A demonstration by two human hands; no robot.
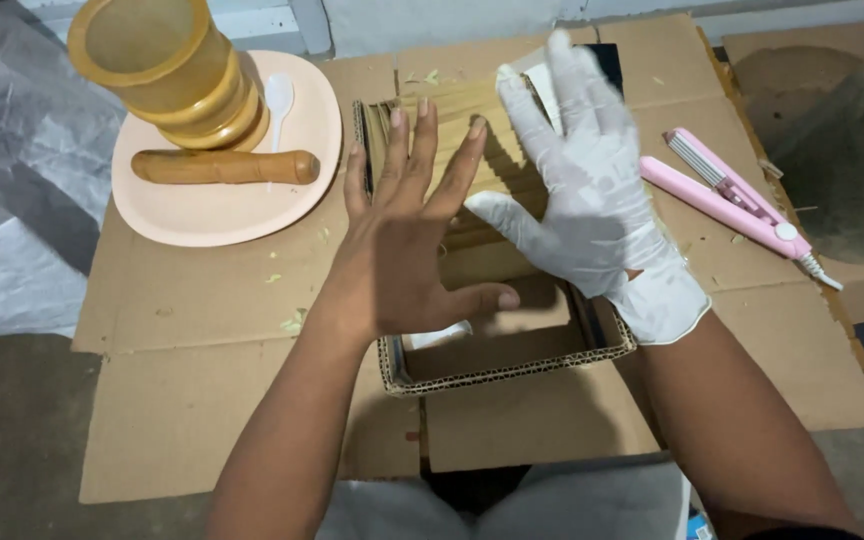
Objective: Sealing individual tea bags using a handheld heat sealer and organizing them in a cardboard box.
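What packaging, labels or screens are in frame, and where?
Shallow cardboard tray: centre, under both hands, brown, rectangular, corrugated edges.
Flattened cardboard sheets: beneath everything, brown, unprinted.
Dark flat rectangle: behind the gloved right hand; screen or not, cannot tell.
No labels or signs visible.

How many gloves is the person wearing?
1. The white glove is on the right hand, spread over the shallow cardboard box. The left hand beside it is bare. No spare gloves show; one could lie hidden under the hands.
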